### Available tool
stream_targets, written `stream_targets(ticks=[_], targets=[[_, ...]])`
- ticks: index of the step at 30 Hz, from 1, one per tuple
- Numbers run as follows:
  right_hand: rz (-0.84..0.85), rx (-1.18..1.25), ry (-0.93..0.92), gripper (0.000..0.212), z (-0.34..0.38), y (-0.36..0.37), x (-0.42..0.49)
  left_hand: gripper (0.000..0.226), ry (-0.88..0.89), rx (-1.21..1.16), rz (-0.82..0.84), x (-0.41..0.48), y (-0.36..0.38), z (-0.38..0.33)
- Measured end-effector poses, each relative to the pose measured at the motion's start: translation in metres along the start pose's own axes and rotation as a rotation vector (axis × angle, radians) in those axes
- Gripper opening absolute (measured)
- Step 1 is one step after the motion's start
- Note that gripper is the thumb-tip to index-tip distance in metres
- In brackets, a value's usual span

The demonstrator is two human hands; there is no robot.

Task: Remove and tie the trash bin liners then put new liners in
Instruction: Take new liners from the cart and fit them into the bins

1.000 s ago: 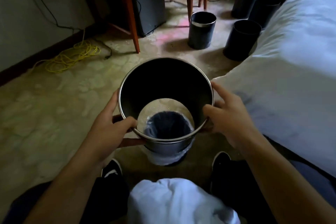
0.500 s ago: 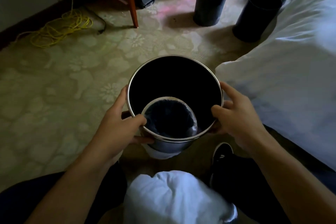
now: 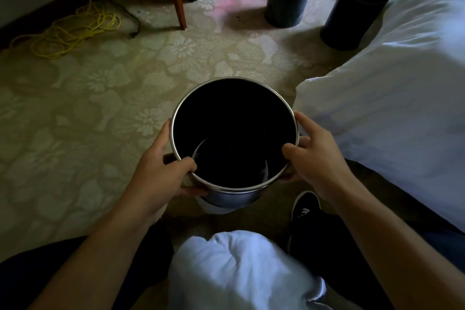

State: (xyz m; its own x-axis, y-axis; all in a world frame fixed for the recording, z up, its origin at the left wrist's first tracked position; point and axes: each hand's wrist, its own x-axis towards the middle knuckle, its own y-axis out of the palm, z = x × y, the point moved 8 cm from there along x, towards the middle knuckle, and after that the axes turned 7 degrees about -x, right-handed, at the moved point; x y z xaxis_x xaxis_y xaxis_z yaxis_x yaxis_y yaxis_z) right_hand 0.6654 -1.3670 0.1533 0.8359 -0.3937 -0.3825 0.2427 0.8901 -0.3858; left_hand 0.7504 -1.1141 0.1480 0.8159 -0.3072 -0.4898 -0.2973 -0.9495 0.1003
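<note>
— On the carpet (image 3: 88, 113) at far left, what is recorded?
— A yellow cable (image 3: 73, 33), lying in loose coils.
— And centre?
— The left hand (image 3: 161, 173) is clamped on the rim of the trash bin (image 3: 226, 195), thumb inside. The bin is held upright over the carpet, its interior dark. The right hand (image 3: 317, 158) is curled round the opposite rim. The bed (image 3: 390, 108) is noted just beside it, at right.
</note>
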Motion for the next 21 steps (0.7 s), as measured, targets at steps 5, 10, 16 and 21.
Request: stream_targets(ticks=[5,10,16,21], targets=[[0.013,0.022,-0.009,0.076,0.002,0.005,0.004,0.089,-0.016,-0.021,-0.006,0.004,-0.004,0.003],[-0.001,0.017,0.008,0.074,0.0,0.004,0.007,0.091,-0.025,-0.02,-0.009,0.009,-0.003,0.007],[0.017,0.045,-0.021,0.074,-0.004,0.008,0.01,0.091,-0.034,-0.016,-0.017,0.013,-0.004,0.012],[0.021,0.008,-0.012,0.075,-0.022,0.017,0.023,0.091,-0.086,-0.037,-0.053,0.017,-0.008,0.027]])
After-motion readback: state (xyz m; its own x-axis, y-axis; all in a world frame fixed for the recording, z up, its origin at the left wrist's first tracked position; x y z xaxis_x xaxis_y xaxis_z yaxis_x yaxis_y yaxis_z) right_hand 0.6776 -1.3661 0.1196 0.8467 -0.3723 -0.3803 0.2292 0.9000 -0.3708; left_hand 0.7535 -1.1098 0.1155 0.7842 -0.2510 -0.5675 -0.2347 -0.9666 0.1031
